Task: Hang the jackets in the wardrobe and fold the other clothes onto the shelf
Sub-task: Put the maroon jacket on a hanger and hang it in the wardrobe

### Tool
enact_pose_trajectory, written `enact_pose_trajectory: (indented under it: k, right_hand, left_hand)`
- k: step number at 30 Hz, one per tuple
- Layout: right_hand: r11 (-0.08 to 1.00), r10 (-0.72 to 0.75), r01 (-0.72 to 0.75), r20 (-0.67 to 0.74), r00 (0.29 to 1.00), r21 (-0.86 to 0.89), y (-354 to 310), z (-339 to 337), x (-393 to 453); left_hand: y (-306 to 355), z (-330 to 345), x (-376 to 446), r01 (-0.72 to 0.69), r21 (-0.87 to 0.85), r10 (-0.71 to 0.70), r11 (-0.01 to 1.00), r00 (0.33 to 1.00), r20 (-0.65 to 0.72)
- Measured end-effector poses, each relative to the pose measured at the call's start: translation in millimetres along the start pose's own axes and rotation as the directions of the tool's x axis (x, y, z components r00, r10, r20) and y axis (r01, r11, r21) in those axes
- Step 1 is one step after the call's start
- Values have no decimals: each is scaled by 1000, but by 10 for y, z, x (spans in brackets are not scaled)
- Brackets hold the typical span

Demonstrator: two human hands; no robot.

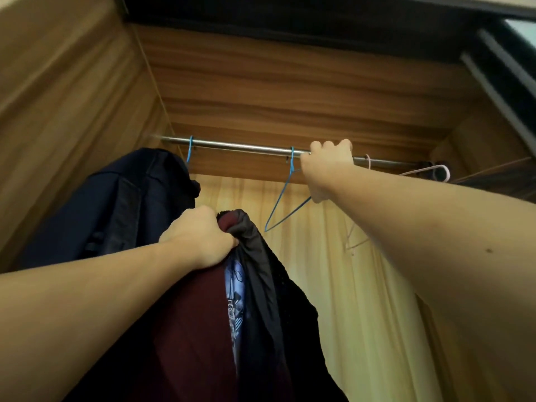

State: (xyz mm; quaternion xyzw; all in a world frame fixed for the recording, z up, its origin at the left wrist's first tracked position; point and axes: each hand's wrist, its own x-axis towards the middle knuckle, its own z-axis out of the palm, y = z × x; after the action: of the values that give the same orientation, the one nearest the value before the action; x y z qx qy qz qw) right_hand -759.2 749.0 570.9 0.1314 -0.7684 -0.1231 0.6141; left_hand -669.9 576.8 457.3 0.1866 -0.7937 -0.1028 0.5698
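While the left hand (200, 236) is bunching the maroon jacket (191, 329) in closed fingers, the right hand (326, 166) is gripping the blue hanger (285, 195) at 1 o'clock (navy jacket (116, 204) already hanging at 10). Next: unhooking it from the rail (246, 146), threading the shoulders.

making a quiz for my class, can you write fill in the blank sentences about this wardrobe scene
1. The left hand grips a dark red ____.
2. The right hand holds an empty ____ hanger on the metal rail.
3. The navy jacket hangs at the rail's ____ end.
4. The pink hanger hangs to the ____ of the right hand.

Missing words: jacket; blue; left; right
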Motion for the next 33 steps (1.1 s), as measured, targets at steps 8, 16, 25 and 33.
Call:
enact_pose_trajectory:
  k: [8, 16, 25, 33]
  right_hand:
    - [986, -23, 4, 107, 994, 169, -27, 382, 139]
    - [851, 133, -190, 151, 980, 489, -116, 451, 139]
    - [744, 296, -332, 159, 942, 579, -143, 452, 189]
    - [313, 290, -475, 394, 872, 822, -461, 720, -682]
  left_hand:
    - [40, 181, 25, -11, 78, 11, 997, 1000, -3]
    - [-30, 186, -29, -1, 39, 0, 999, 1000, 5]
    - [-159, 76, -101, 7, 12, -7, 1000, 1000, 29]
    - [-172, -8, -385, 11, -26, -10, 1000, 999, 40]
